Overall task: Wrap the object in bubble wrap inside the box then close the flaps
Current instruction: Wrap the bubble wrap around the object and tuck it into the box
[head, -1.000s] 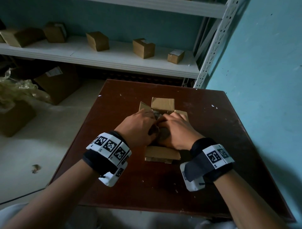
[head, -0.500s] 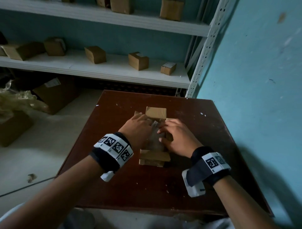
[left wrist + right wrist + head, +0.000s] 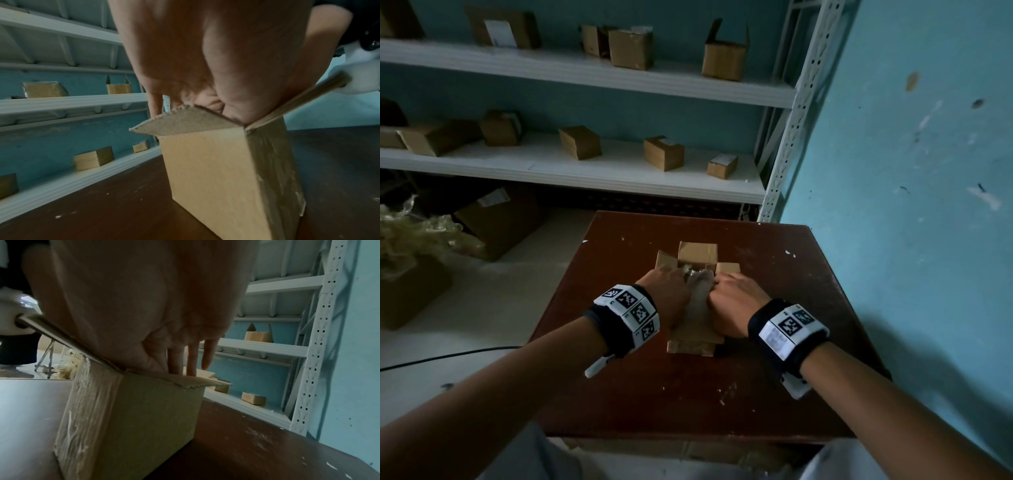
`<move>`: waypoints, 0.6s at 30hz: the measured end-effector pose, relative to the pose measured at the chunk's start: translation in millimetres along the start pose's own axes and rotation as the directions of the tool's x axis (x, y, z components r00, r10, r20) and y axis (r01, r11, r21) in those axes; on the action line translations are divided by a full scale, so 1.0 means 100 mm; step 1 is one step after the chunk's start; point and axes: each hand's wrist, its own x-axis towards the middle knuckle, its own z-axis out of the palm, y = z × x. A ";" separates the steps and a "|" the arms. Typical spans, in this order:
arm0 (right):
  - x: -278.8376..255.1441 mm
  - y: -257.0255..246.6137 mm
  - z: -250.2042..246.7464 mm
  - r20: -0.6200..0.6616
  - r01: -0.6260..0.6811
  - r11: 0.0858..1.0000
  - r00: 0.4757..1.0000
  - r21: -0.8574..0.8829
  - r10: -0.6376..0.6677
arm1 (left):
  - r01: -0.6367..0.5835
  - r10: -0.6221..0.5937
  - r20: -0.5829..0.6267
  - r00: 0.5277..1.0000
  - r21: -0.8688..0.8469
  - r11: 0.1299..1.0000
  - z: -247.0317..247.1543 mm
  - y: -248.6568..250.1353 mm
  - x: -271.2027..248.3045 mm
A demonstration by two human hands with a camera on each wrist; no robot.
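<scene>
A small cardboard box (image 3: 697, 253) stands on the brown table (image 3: 756, 394) with its four flaps folded outward. Crinkled bubble wrap (image 3: 698, 275) shows in its mouth, and the object under it is hidden. My left hand (image 3: 667, 296) reaches in from the left and my right hand (image 3: 734, 303) from the right, both touching the wrap. In the left wrist view my fingers (image 3: 154, 104) drop behind the side flap (image 3: 180, 124) into the box (image 3: 216, 170). In the right wrist view straight fingers (image 3: 192, 358) point down into the box (image 3: 133, 410).
White shelves (image 3: 619, 174) behind the table carry several small cardboard boxes. A blue wall (image 3: 911, 205) runs close along the table's right side. On the floor at left lie a larger box (image 3: 496, 222), a heap of plastic wrap (image 3: 410, 236) and a black cable (image 3: 448, 354).
The head view has tilted up and shows more of the shelves. Both hands stay in the box mouth and have drawn closer together over the bubble wrap.
</scene>
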 end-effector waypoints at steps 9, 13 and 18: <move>0.06 0.03 0.07 0.041 -0.039 0.995 0.999 0.090 0.035 | -0.045 0.045 -0.006 0.999 -0.002 0.999 0.14 -0.08 0.10; 0.10 0.03 0.09 0.049 -0.032 0.995 0.998 0.089 0.028 | -0.052 0.053 -0.003 0.999 0.044 0.998 0.15 -0.06 0.12; 0.14 0.04 0.04 0.049 -0.005 0.993 0.999 0.118 0.000 | -0.066 0.067 -0.014 0.998 0.099 0.993 0.05 -0.09 0.11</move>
